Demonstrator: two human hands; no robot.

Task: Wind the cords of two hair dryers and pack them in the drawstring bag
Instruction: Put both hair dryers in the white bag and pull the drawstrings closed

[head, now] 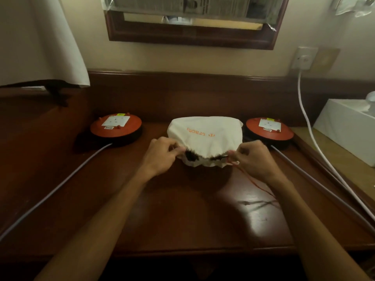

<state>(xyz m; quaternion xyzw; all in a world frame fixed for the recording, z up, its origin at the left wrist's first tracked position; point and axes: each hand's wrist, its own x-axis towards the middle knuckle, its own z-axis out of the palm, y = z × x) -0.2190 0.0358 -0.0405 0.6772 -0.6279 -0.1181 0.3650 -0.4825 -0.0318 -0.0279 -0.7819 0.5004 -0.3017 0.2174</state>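
Observation:
A cream drawstring bag (205,136) with orange lettering lies bulging in the middle of the dark wooden desk (172,209), its mouth facing me. Something black shows inside the gathered opening (191,156); the hair dryers themselves are hidden. My left hand (160,155) pinches the left side of the bag's mouth. My right hand (253,157) pinches the right side, where a thin orange drawstring (257,183) trails toward me across the desk.
Two round orange extension reels (115,127) (269,129) flank the bag, each with a grey cable (60,185) (324,187) running toward me. A white box (349,126) sits at right beside a white cord (308,126) from a wall socket. A lampshade (40,41) hangs at left.

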